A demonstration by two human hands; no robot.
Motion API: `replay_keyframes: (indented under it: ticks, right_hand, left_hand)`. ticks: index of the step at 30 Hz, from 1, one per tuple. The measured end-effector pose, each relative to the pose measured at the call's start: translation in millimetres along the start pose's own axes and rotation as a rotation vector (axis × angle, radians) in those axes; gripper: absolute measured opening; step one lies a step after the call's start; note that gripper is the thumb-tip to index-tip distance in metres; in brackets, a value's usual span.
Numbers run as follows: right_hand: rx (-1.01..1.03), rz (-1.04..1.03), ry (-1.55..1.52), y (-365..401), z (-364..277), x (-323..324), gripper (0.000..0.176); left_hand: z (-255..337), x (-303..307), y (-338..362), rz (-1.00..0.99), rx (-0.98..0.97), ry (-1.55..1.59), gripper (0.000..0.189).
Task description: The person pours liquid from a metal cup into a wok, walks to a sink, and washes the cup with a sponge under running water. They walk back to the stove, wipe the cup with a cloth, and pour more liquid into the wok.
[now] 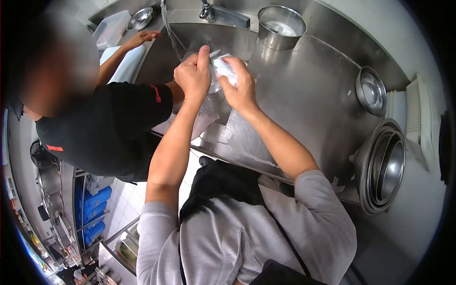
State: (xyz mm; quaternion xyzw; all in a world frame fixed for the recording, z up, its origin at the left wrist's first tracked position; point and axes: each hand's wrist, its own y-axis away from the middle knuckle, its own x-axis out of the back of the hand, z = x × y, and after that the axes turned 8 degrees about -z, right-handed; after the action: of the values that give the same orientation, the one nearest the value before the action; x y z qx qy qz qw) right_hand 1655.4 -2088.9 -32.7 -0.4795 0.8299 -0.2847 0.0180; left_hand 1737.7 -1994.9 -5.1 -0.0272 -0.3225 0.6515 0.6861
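A crumpled white cloth is bunched between my two hands, above the edge of the sink. My right hand is closed round its right side, thumb and fingers curled over it. My left hand is closed against the cloth's greyish left part, thumb pointing up; its palm side is hidden. Just left of my hands, water streams from a tap into the metal sink.
At my left a co-worker in a black shirt reaches a hand over the sink. A steel pot stands at the back of the metal counter. A steel bowl and nested bowls lie at the right.
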Motion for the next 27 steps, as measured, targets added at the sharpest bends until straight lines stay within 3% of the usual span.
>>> replay_keyframes:
  ticks: [2, 3, 4, 6, 7, 9, 12, 13, 14, 16, 17, 18, 20, 22, 24, 26, 27]
  right_hand:
    - [-0.497, -0.062, -0.485, -14, 32, 11, 0.037]
    - [-0.606, -0.106, -0.953, -19, 55, 14, 0.039]
    - [-0.841, -0.279, -1.257, -22, 46, 27, 0.039]
    - [-0.902, -0.314, -1.284, -24, 48, 30, 0.037]
    - [-0.829, -0.305, -1.149, -29, 49, 30, 0.037]
    - [-0.693, -0.284, -0.886, -35, 53, 25, 0.038]
    - [-0.42, -0.201, -0.04, -17, 0, 17, 0.037]
    - [-0.066, -0.1, 0.111, -5, -7, 8, 0.04]
    - [0.021, -0.078, 0.2, 2, -14, 8, 0.038]
    - [-0.509, -0.224, -0.127, -17, 4, 23, 0.041]
    - [-0.709, -0.07, -0.51, -26, 65, 8, 0.041]
    - [-0.849, -0.327, -1.008, -32, 58, 27, 0.042]
    - [-0.723, -0.185, -0.812, -28, 62, 19, 0.035]
    - [-0.502, -0.176, -0.125, -13, 23, 18, 0.029]
    - [0.068, 0.082, 0.139, 3, -6, 1, 0.024]
    - [-0.22, 0.022, -0.035, -3, 18, 6, 0.026]
    - [-0.529, -0.062, -0.274, -16, 46, 11, 0.03]
  left_hand:
    - [0, 10, 3, -0.123, 0.074, 0.2, 0.059]
    - [5, 15, 5, -0.139, 0.128, 0.414, 0.057]
    - [1, 15, 8, -0.161, 0.06, 0.386, 0.056]
    - [-11, 10, 10, -0.192, -0.094, 0.341, 0.054]
    - [-17, 7, 8, -0.175, -0.271, 0.077, 0.05]
    - [-11, 1, 15, -0.121, -0.219, -0.083, 0.051]
    - [-3, 1, 13, -0.088, -0.03, -0.169, 0.059]
    - [-4, 4, 9, -0.087, 0.036, -0.165, 0.061]
    - [-3, 5, 6, -0.087, 0.098, -0.162, 0.062]
    - [-2, 7, 9, -0.152, 0.073, -0.014, 0.061]
    - [-2, 7, 8, -0.18, 0.064, 0.127, 0.061]
    - [-2, 9, 11, -0.213, 0.062, 0.265, 0.06]
    - [6, 3, 4, -0.174, -0.017, 0.162, 0.058]
    - [-2, -1, -1, -0.089, -0.038, -0.133, 0.057]
    - [-1, -4, -1, -0.05, -0.046, -0.194, 0.056]
    - [0, -5, 4, -0.072, -0.052, -0.179, 0.056]
    - [-3, -8, 6, -0.095, -0.028, -0.074, 0.057]
